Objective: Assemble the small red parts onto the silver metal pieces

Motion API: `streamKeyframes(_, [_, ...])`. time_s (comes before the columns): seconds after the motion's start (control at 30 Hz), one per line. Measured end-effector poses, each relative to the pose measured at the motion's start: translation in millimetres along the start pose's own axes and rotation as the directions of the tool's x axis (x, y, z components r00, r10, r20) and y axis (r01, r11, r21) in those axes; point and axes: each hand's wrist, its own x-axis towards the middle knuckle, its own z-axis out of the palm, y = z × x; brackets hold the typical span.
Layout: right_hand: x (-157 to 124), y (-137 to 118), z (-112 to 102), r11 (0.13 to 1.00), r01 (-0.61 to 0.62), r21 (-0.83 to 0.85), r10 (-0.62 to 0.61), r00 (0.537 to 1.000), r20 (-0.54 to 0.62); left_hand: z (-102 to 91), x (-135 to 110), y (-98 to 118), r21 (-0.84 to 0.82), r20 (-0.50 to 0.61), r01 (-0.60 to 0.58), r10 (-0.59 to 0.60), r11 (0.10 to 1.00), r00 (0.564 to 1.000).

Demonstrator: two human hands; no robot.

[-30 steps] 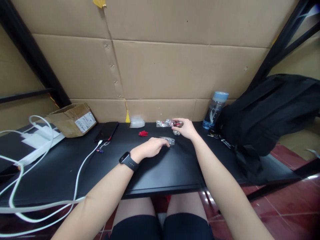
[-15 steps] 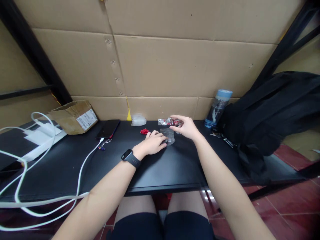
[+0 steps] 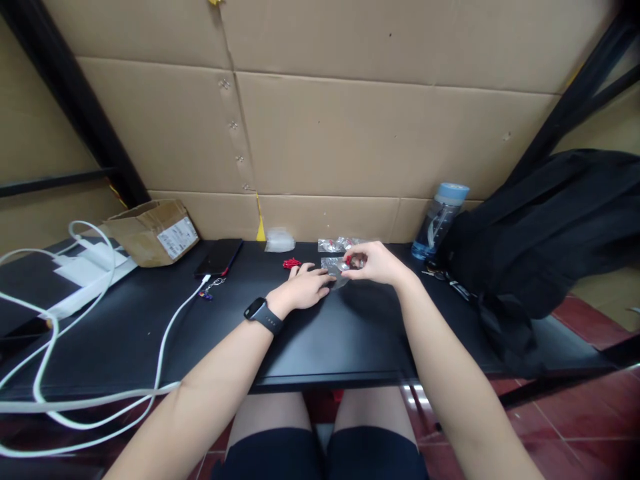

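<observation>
My left hand (image 3: 306,287), with a dark watch on its wrist, lies low on the black table. Its fingers are stretched out, and the fingertips touch the near left edge of a clear plastic bag (image 3: 330,265). Over the right part of that bag, my right hand (image 3: 376,264) pinches a small clear packet with something red in it (image 3: 347,261); my fingers partly hide it. More clear packets with red bits (image 3: 336,245) lie just behind. A small red bundle (image 3: 291,263) rests beyond my left fingers, and a stack of clear bags (image 3: 279,240) lies by the cardboard wall.
To the left are an open cardboard box (image 3: 153,230), a phone (image 3: 219,258) and looping white cables (image 3: 163,340). A blue-lidded water bottle (image 3: 440,221), keys (image 3: 436,272) and a black backpack (image 3: 550,233) stand or lie at the right. The table's front edge (image 3: 330,381) is near my legs.
My right hand has come down and nearer, from the packets at the back to over the clear bag, its fingers now closed on a packet. My left hand has hardly moved.
</observation>
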Motion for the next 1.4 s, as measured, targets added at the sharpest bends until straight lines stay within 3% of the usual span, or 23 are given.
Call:
streamKeyframes(0.27, [2,8,6,0.987,-0.097,-0.127,0.114,0.984,0.134,-15.3,-7,7,-0.084,0.098,-0.059,0.067,0.995,0.993])
streamKeyframes(0.4, [1,12,4,0.986,-0.12,-0.116,0.142,0.967,0.212,-18.8,-9,7,-0.038,0.158,-0.017,0.023,0.999,0.987])
streamKeyframes(0.53, [0,11,5,0.974,-0.174,-0.145,0.207,0.943,0.259,-17.7,-11,9,-0.017,0.133,0.007,-0.004,1.0,0.991])
streamKeyframes(0.73, [4,10,13,0.942,-0.219,-0.254,0.276,0.936,0.219,-18.7,-12,10,-0.004,0.133,-0.01,0.011,1.0,0.991])
streamKeyframes(1.0, [6,10,19,0.943,-0.222,-0.247,0.272,0.943,0.193,-21.9,-13,12,-0.035,0.183,-0.019,0.026,0.999,0.983])
streamKeyframes(1.23, [11,11,34,0.939,-0.209,-0.273,0.235,0.97,0.065,-16.1,-13,16,-0.015,0.157,0.005,-0.002,1.0,0.988])
streamKeyframes(1.4, [11,13,36,0.974,-0.157,-0.161,0.179,0.975,0.133,-13.4,-12,17,-0.021,0.154,0.037,-0.033,0.999,0.987])
